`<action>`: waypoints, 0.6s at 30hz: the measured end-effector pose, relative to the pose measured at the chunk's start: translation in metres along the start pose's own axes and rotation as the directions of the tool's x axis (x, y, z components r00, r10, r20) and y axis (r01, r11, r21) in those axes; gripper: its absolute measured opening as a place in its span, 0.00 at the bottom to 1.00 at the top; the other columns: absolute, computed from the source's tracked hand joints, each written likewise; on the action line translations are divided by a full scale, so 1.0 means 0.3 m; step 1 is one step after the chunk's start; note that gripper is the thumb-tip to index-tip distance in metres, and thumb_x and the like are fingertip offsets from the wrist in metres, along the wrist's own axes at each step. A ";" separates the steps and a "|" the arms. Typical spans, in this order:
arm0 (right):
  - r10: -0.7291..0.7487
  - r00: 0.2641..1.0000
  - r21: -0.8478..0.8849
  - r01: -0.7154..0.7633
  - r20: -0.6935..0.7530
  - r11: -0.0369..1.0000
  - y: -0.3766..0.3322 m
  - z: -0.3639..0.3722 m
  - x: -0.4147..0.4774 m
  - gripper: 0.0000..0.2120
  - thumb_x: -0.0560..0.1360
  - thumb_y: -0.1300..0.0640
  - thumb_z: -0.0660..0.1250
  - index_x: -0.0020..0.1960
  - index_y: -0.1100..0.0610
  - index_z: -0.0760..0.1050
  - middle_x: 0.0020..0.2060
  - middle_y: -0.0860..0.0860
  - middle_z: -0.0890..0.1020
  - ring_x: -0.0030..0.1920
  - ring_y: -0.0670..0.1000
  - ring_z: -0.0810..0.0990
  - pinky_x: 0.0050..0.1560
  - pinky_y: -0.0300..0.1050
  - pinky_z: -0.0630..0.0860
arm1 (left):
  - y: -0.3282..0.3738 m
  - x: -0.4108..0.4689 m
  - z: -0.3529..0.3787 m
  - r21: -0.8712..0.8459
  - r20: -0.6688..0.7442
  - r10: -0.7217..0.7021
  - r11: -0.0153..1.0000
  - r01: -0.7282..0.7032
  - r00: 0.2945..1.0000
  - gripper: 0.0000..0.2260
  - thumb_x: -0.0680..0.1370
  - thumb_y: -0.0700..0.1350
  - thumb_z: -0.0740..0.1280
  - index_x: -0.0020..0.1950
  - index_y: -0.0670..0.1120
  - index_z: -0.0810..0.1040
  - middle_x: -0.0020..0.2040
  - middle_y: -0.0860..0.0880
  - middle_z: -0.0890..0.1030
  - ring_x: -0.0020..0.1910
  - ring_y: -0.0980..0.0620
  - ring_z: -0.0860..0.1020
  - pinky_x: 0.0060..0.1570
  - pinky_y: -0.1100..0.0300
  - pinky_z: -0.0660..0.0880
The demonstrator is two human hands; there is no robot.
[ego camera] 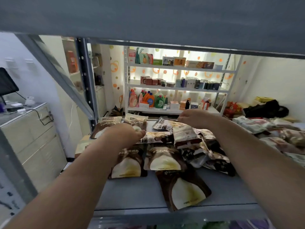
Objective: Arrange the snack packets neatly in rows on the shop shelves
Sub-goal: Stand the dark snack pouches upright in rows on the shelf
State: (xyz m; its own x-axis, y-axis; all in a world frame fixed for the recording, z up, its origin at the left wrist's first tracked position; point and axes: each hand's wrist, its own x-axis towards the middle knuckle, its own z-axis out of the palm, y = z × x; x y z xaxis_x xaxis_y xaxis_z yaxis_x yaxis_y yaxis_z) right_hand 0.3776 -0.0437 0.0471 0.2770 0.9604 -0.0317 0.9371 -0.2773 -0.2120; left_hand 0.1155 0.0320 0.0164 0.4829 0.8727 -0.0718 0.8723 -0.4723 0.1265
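- Snack packets [165, 151] lie on the grey shelf [135, 192], mid-level, under the shelf board above. The left side is partly in rows; the middle and right are a loose, overlapping heap.
- Far left: two brown-and-cream packets [107, 124] sit at the back, already roughly side by side.
- Left hand [122, 134] reaches in palm down and rests on the back-row packets. Its fingers are curled over a packet edge, but whether that is a grip or a press, I cannot tell.
- Centre: two matching packets [163, 161] lie flat in a front row, and one more [186, 187] lies skewed, overhanging the shelf lip.
- Right hand [194, 117] is stretched to the back, knuckles up, with its fingers pinching the top edge of a pale packet [166, 124].
- Step, as I judge it: sorting the heap into the back row.
- Next: pull that packet clear, lay it flush beside the left pair, then square the skewed one.
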 end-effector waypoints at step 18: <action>-0.111 0.956 -0.162 0.159 0.270 0.974 0.092 0.028 0.230 0.31 0.77 0.42 0.66 0.73 0.58 0.67 0.68 0.54 0.73 0.66 0.56 0.72 0.65 0.50 0.69 | 0.024 0.107 -0.017 -0.424 0.120 -0.144 0.887 0.181 0.982 0.28 0.67 0.62 0.76 0.60 0.47 0.77 0.57 0.44 0.82 0.54 0.44 0.79 0.53 0.53 0.75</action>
State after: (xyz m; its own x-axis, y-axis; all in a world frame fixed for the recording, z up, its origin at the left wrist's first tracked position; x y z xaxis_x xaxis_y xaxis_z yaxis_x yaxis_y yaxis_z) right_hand 0.4208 0.0150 0.0309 0.1032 0.9571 -0.2708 0.9911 -0.1221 -0.0537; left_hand 0.1368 0.0572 0.0200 0.3583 0.9103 -0.2072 0.8292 -0.2083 0.5186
